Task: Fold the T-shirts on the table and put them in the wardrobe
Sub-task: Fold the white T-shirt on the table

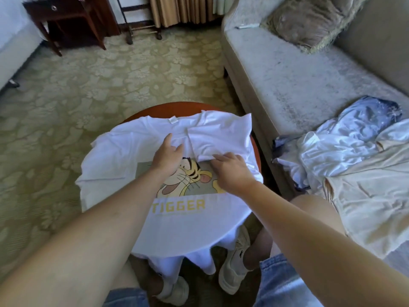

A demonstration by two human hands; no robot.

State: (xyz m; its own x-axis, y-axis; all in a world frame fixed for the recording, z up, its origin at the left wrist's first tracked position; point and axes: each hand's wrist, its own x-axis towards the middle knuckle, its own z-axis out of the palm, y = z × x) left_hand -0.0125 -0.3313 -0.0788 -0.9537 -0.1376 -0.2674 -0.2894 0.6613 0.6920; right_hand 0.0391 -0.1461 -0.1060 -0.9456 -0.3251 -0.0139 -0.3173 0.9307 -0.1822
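A white T-shirt (115,156) with a tiger print and the word TIGGER lies face up over a small round reddish table (177,107), its hem hanging off the near edge. The right sleeve is folded inward over the chest. My left hand (167,157) lies flat on the chest above the print, fingers straight. My right hand (231,171) rests on the lower edge of the folded sleeve, fingers bent down on the fabric.
A grey sofa (287,85) runs along the right with a cushion (309,21) at the back and a heap of loose clothes (345,151) near me. A dark wooden side table (66,21) stands at the far left on patterned carpet. My feet are under the table.
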